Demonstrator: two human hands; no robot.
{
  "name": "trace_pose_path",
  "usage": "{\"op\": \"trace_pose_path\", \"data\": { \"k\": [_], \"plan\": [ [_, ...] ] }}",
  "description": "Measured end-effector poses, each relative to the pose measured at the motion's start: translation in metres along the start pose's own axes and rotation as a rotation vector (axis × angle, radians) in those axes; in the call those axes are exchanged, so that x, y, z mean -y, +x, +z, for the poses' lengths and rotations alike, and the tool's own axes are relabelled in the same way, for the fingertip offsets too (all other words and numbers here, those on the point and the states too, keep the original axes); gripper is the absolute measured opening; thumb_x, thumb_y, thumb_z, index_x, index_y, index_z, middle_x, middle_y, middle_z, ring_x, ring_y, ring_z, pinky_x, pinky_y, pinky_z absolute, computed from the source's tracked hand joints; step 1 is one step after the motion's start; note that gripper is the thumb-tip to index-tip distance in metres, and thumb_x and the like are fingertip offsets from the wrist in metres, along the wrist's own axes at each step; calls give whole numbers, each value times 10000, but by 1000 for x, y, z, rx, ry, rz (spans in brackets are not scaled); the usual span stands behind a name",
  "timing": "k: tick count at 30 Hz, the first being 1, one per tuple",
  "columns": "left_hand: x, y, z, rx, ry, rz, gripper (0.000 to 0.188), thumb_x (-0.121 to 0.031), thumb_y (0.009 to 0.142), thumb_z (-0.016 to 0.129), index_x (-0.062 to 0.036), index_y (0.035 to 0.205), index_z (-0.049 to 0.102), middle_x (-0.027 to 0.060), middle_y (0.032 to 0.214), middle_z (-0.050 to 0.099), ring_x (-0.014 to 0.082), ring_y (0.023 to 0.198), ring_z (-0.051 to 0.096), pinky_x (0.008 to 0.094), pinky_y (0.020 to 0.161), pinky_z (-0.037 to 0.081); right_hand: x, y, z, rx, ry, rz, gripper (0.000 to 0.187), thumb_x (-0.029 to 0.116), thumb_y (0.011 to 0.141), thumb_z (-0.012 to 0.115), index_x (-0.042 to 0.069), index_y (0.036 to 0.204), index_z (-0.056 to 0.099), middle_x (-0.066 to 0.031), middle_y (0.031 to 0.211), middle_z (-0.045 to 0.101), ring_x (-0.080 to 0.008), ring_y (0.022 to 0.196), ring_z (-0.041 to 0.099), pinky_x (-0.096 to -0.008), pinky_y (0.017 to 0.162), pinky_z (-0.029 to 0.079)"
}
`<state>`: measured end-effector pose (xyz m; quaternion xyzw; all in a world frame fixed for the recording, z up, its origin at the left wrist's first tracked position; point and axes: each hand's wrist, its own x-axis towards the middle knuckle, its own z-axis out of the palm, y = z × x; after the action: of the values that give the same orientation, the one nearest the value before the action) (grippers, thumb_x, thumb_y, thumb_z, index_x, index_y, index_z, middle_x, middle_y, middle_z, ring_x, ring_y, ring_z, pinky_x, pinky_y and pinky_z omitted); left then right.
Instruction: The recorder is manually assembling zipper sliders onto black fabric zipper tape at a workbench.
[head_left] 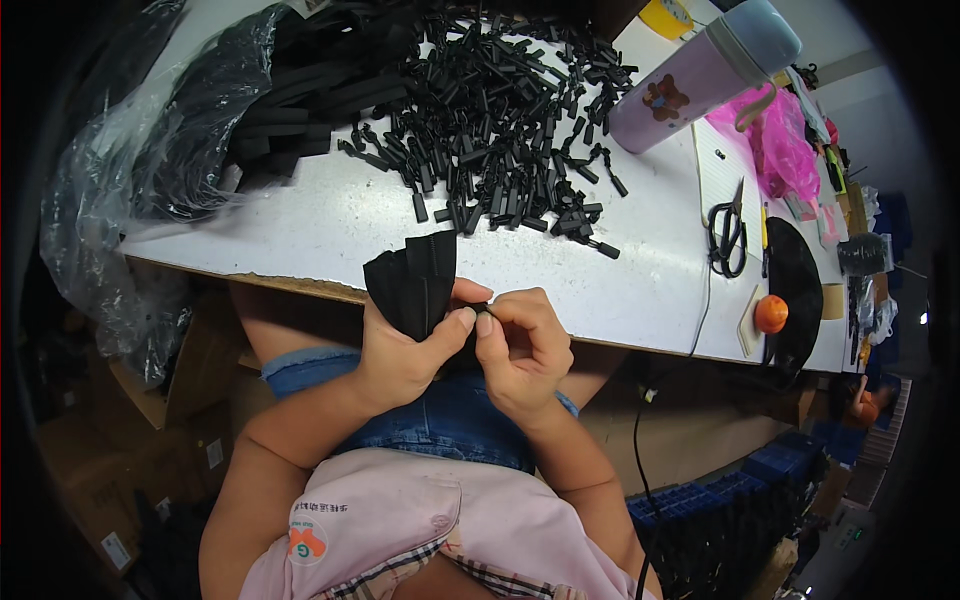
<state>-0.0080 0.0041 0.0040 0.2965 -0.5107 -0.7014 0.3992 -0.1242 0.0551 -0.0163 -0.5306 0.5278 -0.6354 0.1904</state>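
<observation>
The person wears a pale pink top with a soft, creased front and a small darker smudge near its middle. Plaid trim in beige, dark and white lines edges the neckline in a V. On the chest sits a round whitish badge with an orange-red figure, and a row of small dark print runs beside it. Below are blue denim shorts, unevenly faded, with a paler leg edge. The forearms are bare.
</observation>
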Motion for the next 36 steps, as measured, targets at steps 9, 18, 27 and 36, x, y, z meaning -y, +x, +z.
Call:
{"op": "trace_pose_path", "data": {
  "k": [9,18,27,36],
  "plan": [
    [-6,1,-7,67,176,59,138,-37,777,563,-2,909,584,11,730,561,37,611,493,171,548,403,11,4,-12,204,466,487,56,51,829,503,-2,828,483,-2,701,461,-25,566,379,-147,501,318],
    [-8,2,-10,152,90,-29,94,-41,799,539,19,869,558,77,808,522,64,515,453,168,434,370,5,-3,-9,101,168,68,131,29,778,562,-17,871,482,-27,701,480,-42,507,387,-161,458,325],
    [-6,0,-11,154,249,171,68,-26,783,565,13,836,549,62,779,518,120,703,514,214,629,416,17,21,-26,328,99,156,138,-15,681,623,-10,800,554,-38,639,503,-39,468,398,-174,435,323],
    [-2,4,-12,80,27,-139,111,-104,801,572,-2,838,551,13,745,553,77,634,497,211,579,422,21,15,-22,369,-177,53,212,43,652,636,16,842,546,-96,715,540,-178,519,508,-257,424,387]
  ]
}}
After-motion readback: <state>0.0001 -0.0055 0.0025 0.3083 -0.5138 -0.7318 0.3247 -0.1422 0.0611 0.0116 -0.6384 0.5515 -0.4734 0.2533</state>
